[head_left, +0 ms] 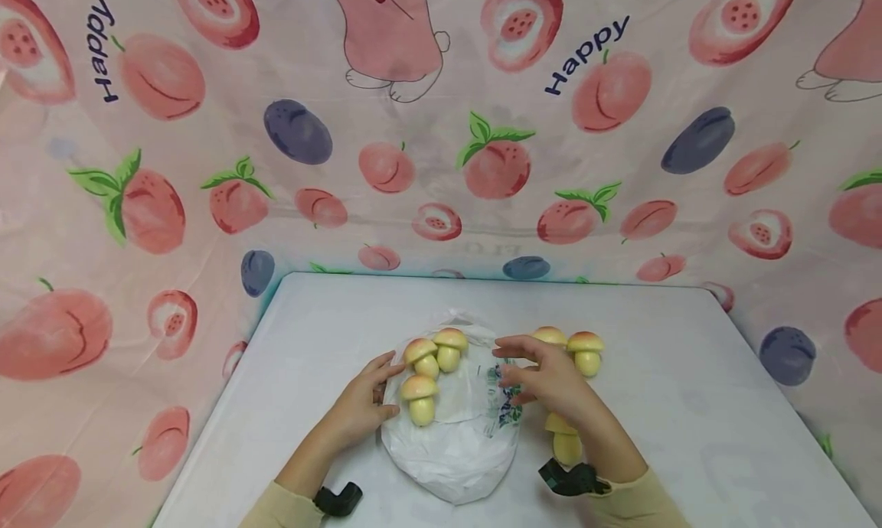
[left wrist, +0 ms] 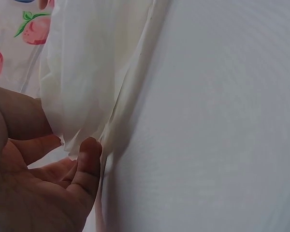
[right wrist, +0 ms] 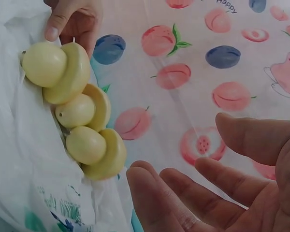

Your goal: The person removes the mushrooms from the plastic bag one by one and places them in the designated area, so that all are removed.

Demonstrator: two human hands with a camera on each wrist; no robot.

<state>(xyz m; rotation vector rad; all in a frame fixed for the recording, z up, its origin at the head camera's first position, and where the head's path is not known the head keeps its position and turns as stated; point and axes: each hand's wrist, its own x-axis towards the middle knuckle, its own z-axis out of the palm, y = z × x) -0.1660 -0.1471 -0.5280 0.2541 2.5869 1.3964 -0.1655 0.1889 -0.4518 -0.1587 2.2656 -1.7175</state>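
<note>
Flanking bag, three mushrooms | left grip: hold unclear | right grip: spread, empty

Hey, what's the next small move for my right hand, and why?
I'd probably move your right hand to pinch the toy mushroom just to its right. That hand holds nothing, three yellow mushrooms lie on the white bag, and this one lies off it on the table. Your left hand is at the bag's left edge.
</note>
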